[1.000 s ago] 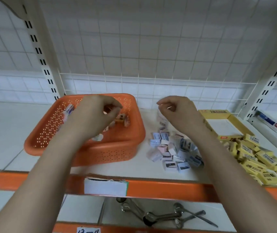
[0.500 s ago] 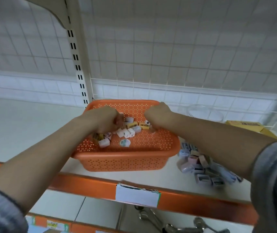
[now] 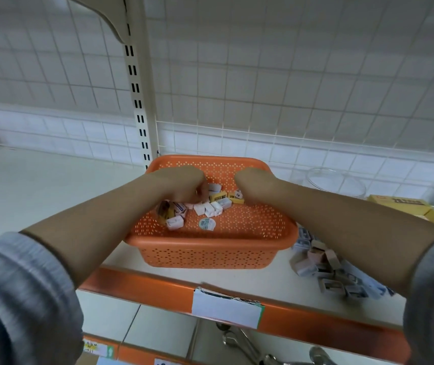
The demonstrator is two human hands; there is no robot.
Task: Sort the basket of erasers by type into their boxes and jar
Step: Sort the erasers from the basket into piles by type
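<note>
An orange perforated basket stands on the shelf and holds a small heap of erasers: white sleeved ones, yellow ones and a round white one. Both my hands reach into it from the near side. My left hand is curled down over the left part of the heap. My right hand is curled at the heap's right end beside a yellow eraser. The backs of both hands hide the fingertips. A clear jar stands behind the basket on the right, with a yellow box beside it.
A pile of pastel sleeved erasers lies on the shelf to the right of the basket. The shelf's orange front edge carries a white label. A slotted upright rises behind the basket. Metal tools lie on the shelf below.
My right hand moved left from above the eraser pile into the basket. My left hand stayed in the basket. The view swung left and drew closer.
</note>
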